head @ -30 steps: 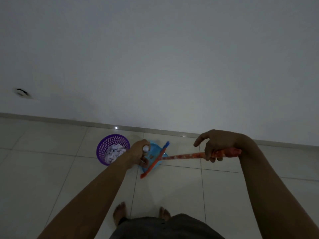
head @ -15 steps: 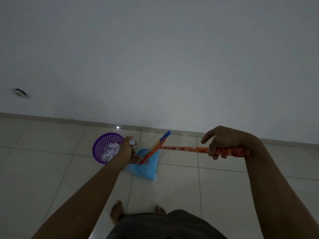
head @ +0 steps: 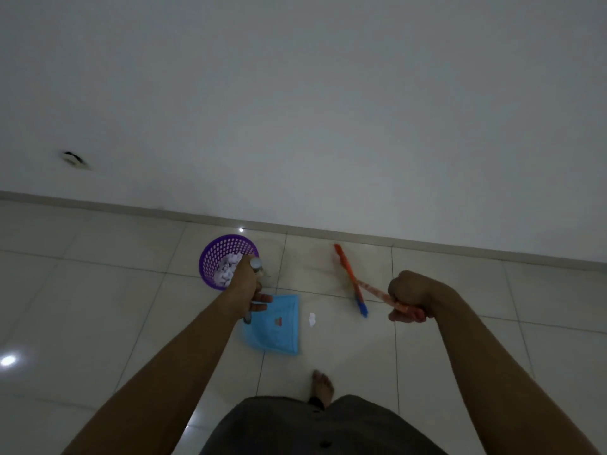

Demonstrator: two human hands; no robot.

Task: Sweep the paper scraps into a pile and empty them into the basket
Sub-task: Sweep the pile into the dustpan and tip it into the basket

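Note:
A purple mesh basket [head: 217, 254] stands on the tiled floor near the wall, with white paper scraps inside. My left hand [head: 247, 284] is shut on the dustpan's handle, just right of the basket. The blue dustpan [head: 274, 326] lies flat on the floor below that hand. One white paper scrap [head: 311, 319] sits on the floor right beside the pan's right edge. My right hand [head: 410, 295] is shut on the red patterned broom handle. The orange and blue broom head [head: 349, 279] rests on the floor right of the scrap.
A white wall with a baseboard [head: 361, 238] runs across a short way behind the basket. A dark hole [head: 73, 158] marks the wall at left. My bare foot [head: 323, 387] stands just below the dustpan. Tiled floor stretches left and right.
The dustpan came down from beside the basket and now lies flat on the floor. The broom swung off to the right. A single scrap now shows on the floor.

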